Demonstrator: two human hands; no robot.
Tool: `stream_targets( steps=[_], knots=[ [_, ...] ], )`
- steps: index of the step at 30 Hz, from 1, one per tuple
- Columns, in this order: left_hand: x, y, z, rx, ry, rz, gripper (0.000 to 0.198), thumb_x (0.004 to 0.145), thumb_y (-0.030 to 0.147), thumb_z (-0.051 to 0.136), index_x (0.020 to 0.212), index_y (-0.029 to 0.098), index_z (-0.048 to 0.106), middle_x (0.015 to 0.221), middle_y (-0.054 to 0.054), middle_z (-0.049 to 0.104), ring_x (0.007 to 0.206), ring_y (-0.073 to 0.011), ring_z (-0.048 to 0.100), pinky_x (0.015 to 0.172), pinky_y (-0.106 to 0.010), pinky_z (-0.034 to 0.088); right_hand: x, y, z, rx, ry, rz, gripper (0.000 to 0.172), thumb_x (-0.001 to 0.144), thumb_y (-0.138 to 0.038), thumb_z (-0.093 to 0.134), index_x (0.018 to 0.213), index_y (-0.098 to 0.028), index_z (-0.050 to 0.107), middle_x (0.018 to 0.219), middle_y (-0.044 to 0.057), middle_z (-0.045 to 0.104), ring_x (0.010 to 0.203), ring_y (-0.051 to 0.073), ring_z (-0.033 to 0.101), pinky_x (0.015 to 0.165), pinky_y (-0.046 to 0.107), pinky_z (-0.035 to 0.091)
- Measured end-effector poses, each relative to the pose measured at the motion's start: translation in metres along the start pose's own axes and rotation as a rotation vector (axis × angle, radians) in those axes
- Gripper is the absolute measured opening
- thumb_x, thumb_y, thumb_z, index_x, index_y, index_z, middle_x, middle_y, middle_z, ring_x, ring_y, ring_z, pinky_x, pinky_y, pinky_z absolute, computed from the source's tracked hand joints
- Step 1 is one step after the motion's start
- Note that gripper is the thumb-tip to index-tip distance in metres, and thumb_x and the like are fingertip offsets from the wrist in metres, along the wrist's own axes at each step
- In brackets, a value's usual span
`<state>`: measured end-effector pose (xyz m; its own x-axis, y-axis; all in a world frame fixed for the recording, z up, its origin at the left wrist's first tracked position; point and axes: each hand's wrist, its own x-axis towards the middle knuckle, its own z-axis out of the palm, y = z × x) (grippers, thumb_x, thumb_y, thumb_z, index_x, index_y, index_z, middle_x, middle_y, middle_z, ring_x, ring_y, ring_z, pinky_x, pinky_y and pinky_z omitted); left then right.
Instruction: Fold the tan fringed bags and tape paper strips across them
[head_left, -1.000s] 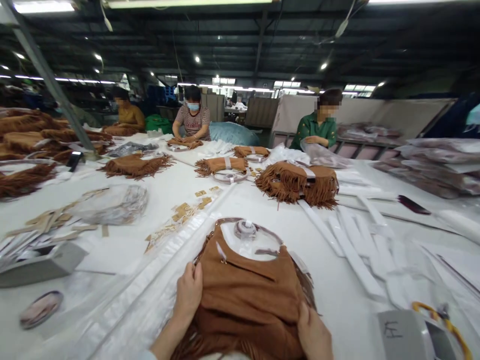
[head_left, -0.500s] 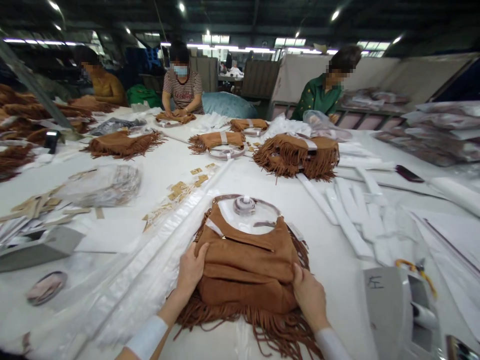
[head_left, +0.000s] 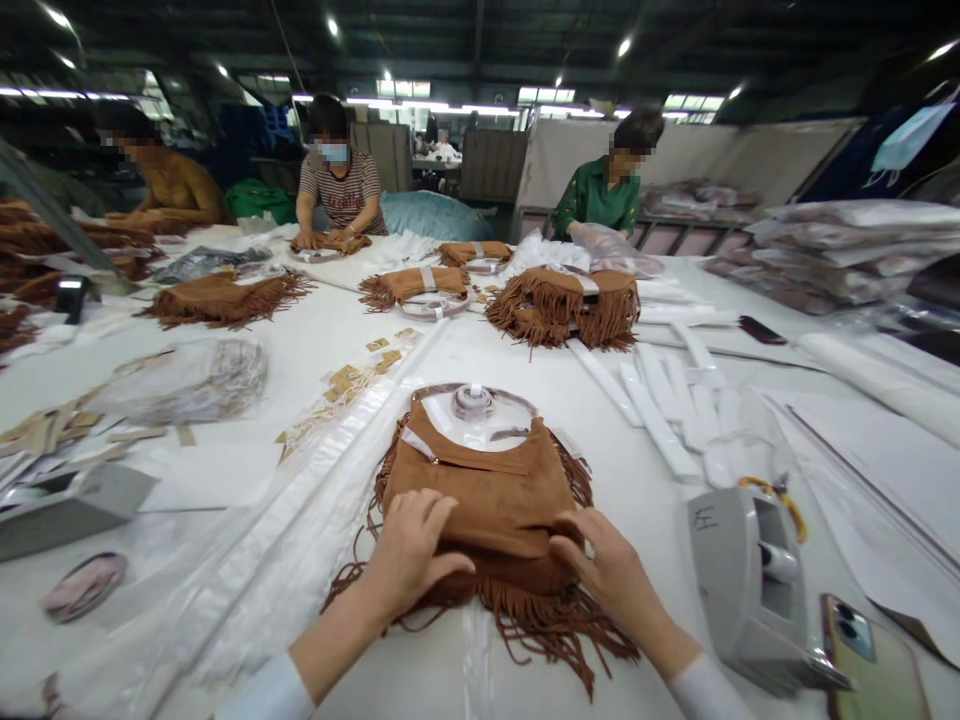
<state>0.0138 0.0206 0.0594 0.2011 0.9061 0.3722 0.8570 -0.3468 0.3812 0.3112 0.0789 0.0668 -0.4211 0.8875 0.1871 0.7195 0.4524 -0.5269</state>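
A brown suede bag [head_left: 472,485] with long fringe lies on the white table in front of me, its curved strap toward the far side. A rolled strap [head_left: 472,401] sits inside the strap's loop. My left hand [head_left: 411,548] rests on the bag's lower left part, thumb apart from the fingers. At the lower right part, my right hand [head_left: 596,560] touches the bag with thumb and fingers spread around a fold. The bag's lower part is folded under the hands.
Grey tape dispensers stand at right [head_left: 750,590] and left [head_left: 71,510]. A phone [head_left: 874,660] lies at the lower right. White strips [head_left: 667,420], tags [head_left: 345,385] and fringed bags [head_left: 562,305] lie farther off. Three people work across the table.
My left hand has moved from the bag's left edge onto its lower front, and its fingers have opened. My right hand has loosened at the right side. The bag's lower part is more folded.
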Motion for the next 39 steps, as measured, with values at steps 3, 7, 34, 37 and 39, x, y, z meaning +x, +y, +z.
stream_targets(
  steps=[3, 7, 34, 37, 39],
  knots=[
    [0.016, 0.029, -0.002, 0.072, -0.265, 0.127, 0.067, 0.069, 0.063, 0.069, 0.118, 0.021, 0.050, 0.104, -0.007, 0.057, 0.094, -0.0281, 0.053, 0.077, -0.041, 0.043, -0.003, -0.021, -0.008, 0.042, -0.224, -0.127, 0.041, 0.081, -0.041, 0.070, 0.115, -0.022, 0.058, 0.107, 0.007, 0.061, 0.099, 0.023, 0.058, 0.086, 0.034, 0.047],
    [0.043, 0.057, 0.002, 0.009, -0.361, 0.156, 0.056, 0.072, 0.064, 0.067, 0.106, 0.021, 0.056, 0.102, -0.005, 0.057, 0.094, -0.0263, 0.053, 0.078, -0.039, 0.042, -0.004, -0.019, -0.019, 0.020, -0.187, 0.052, 0.021, 0.090, -0.032, 0.055, 0.106, -0.020, 0.061, 0.099, 0.007, 0.064, 0.091, 0.021, 0.059, 0.082, 0.035, 0.047],
    [0.038, 0.088, 0.046, -0.013, -0.271, 0.460, 0.020, 0.092, 0.012, 0.040, 0.078, 0.019, 0.052, 0.080, -0.004, 0.055, 0.075, -0.0189, 0.045, 0.066, -0.034, 0.035, 0.012, 0.002, 0.006, 0.185, 0.156, 0.333, 0.024, 0.083, -0.027, 0.054, 0.060, -0.019, 0.056, 0.056, -0.001, 0.058, 0.054, 0.015, 0.053, 0.053, 0.025, 0.037],
    [0.027, 0.084, 0.054, -0.008, -0.152, 0.516, 0.027, 0.093, 0.010, 0.034, 0.073, 0.019, 0.051, 0.075, -0.004, 0.052, 0.070, -0.0183, 0.042, 0.064, -0.034, 0.034, 0.017, 0.004, 0.012, 0.196, 0.249, 0.379, 0.028, 0.084, -0.029, 0.049, 0.057, -0.020, 0.054, 0.055, -0.001, 0.059, 0.053, 0.014, 0.052, 0.051, 0.025, 0.036],
    [0.026, 0.083, 0.057, -0.033, -0.135, 0.481, 0.029, 0.094, 0.011, 0.033, 0.074, 0.019, 0.052, 0.075, -0.004, 0.053, 0.070, -0.0185, 0.043, 0.065, -0.035, 0.034, 0.017, 0.006, 0.012, 0.203, 0.289, 0.387, 0.031, 0.085, -0.033, 0.047, 0.058, -0.020, 0.055, 0.056, 0.000, 0.060, 0.052, 0.015, 0.052, 0.051, 0.026, 0.036]
  ],
)
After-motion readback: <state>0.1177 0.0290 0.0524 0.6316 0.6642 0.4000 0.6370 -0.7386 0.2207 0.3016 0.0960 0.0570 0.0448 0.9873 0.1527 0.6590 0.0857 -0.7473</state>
